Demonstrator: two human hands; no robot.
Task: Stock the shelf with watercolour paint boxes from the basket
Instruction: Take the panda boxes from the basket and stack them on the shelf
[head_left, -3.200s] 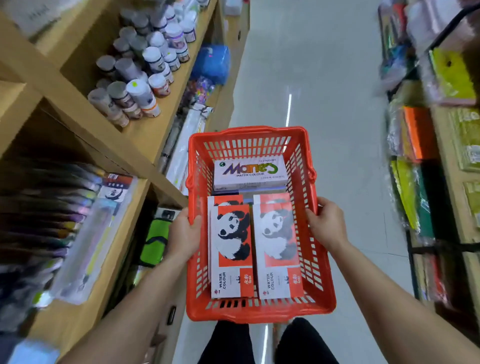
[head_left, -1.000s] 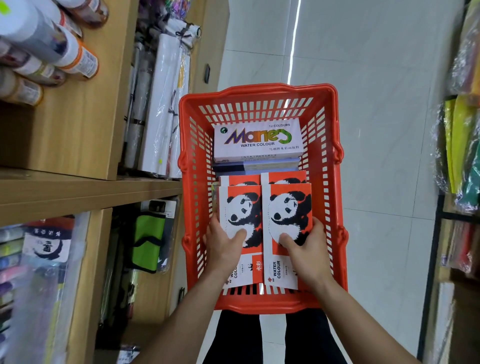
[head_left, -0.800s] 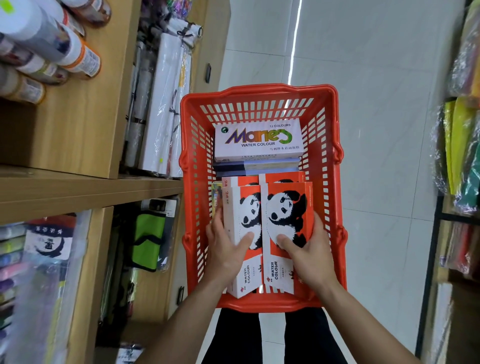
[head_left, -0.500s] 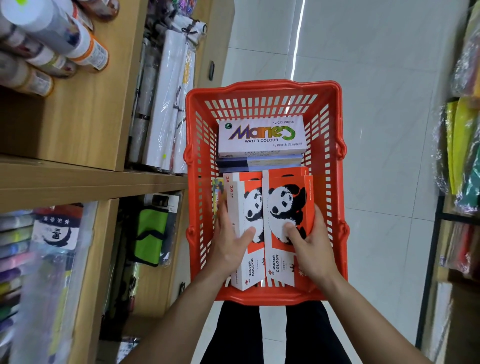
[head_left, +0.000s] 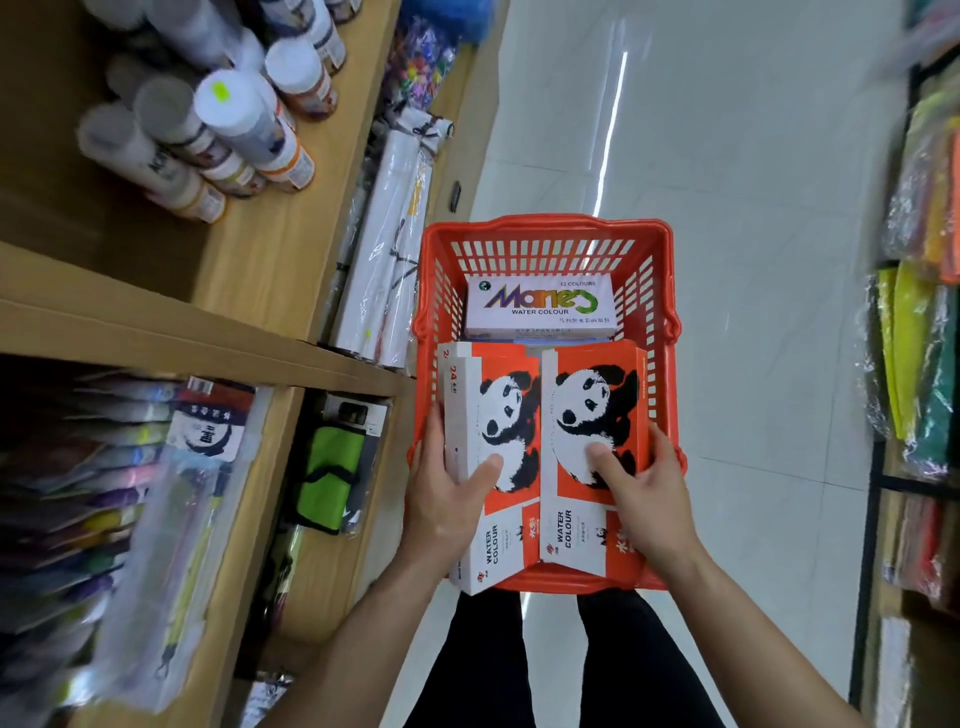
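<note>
An orange basket (head_left: 545, 231) stands on the floor in front of my legs. My left hand (head_left: 447, 499) grips a stack of orange-and-white panda watercolour boxes (head_left: 498, 415) by its left side, thumb on top. A second panda box stack (head_left: 592, 410) is held in my right hand (head_left: 649, 493), thumb on the panda picture. Both stacks are lifted above the basket rim, side by side. A white watercolour box with coloured lettering (head_left: 540, 306) lies at the basket's far end. The wooden shelf (head_left: 218, 332) is on my left.
Paint jars (head_left: 234, 124) stand on the upper shelf board. Wrapped paper rolls (head_left: 384, 260) lean below it. A green pouch (head_left: 332, 467) and packed coloured tubes (head_left: 104, 467) fill lower compartments. Another rack of bagged goods (head_left: 919, 353) lines the right of the tiled aisle.
Both hands went from the basket's sides onto the panda boxes, gripped a stack each and raised them out of the basket toward me. The view tilted upward along the shelf.
</note>
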